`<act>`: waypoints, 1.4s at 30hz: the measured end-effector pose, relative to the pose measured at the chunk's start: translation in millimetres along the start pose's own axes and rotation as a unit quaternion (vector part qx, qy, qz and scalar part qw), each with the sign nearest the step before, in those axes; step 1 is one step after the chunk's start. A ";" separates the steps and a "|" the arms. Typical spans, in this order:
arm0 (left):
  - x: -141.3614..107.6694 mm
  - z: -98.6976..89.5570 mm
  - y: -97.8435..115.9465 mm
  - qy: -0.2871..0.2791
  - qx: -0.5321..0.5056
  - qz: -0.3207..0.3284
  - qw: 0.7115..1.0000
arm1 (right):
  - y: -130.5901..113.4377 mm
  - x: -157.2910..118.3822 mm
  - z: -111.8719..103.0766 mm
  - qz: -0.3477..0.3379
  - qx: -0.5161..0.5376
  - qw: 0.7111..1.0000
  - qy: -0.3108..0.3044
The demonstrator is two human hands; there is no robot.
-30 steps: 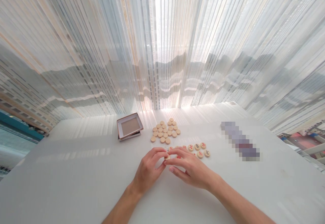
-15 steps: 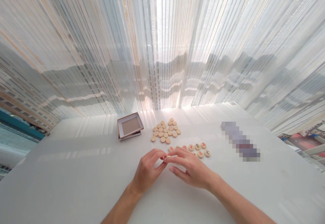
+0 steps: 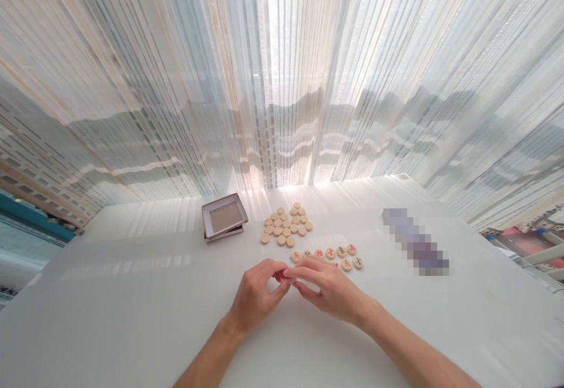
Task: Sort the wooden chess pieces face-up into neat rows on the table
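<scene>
Head view: left hand [image 3: 254,293] and right hand [image 3: 335,294] meet at the fingertips over the table [image 3: 154,294]. Left fingers and thumb curl toward one another at the tips. Right forefinger reaches across to the left fingertips, right thumb lower. Grip, each hand: cannot tell whether a piece is pinched there; the fingers cover the spot.

Marked pieces [image 3: 330,253]: face up beside and beyond the right hand, red or black characters. Row nearer the far edge shows six; second row is partly hidden by the right hand, no full count.

Plain pieces [image 3: 286,223]: loose cluster, about twenty, between the hands and the table's far edge; no characters visible on top.

Progress (judgement): partway. Done: marked pieces lie in two fairly straight rows. Remaining: the plain cluster, apparently the larger share, lies outside them.

Surroundings: open box [image 3: 227,228] near the far edge, left of the cluster, resting askew on a second shallow box [image 3: 235,232]. Blurred-out item [image 3: 416,241] toward the right edge, apart from the rows. Curtain [image 3: 286,83] beyond the far edge.
</scene>
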State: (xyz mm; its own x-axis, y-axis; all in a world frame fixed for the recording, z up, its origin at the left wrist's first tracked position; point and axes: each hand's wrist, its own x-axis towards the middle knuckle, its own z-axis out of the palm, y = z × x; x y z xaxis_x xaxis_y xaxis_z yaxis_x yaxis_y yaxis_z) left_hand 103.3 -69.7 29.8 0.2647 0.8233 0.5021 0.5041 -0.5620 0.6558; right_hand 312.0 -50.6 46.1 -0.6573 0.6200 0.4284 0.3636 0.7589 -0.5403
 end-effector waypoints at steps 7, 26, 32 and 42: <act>0.4 0.8 3.4 -0.004 -0.014 -0.019 1.000 | 0.1 -1.1 0.4 0.006 -0.008 1.000 0.011; 1.7 0.1 8.0 -0.031 -0.065 -0.073 0.995 | 3.0 -1.5 6.7 0.012 0.028 0.998 0.057; -0.1 -1.2 7.2 -0.041 -0.087 -0.112 0.989 | 1.6 -0.6 4.8 0.014 0.039 0.998 0.048; 2.2 -4.5 9.3 -0.061 -0.137 -0.123 0.981 | 4.6 -2.6 5.3 0.020 0.046 0.997 0.056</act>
State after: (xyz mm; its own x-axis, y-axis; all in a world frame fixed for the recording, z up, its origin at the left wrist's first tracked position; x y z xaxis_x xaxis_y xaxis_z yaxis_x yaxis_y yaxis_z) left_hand 104.9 -73.5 39.6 0.2671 0.9309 0.2492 0.3294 -0.3312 0.8842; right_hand 311.9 -49.9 38.6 -0.5645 0.6709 0.4808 0.3223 0.7154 -0.6199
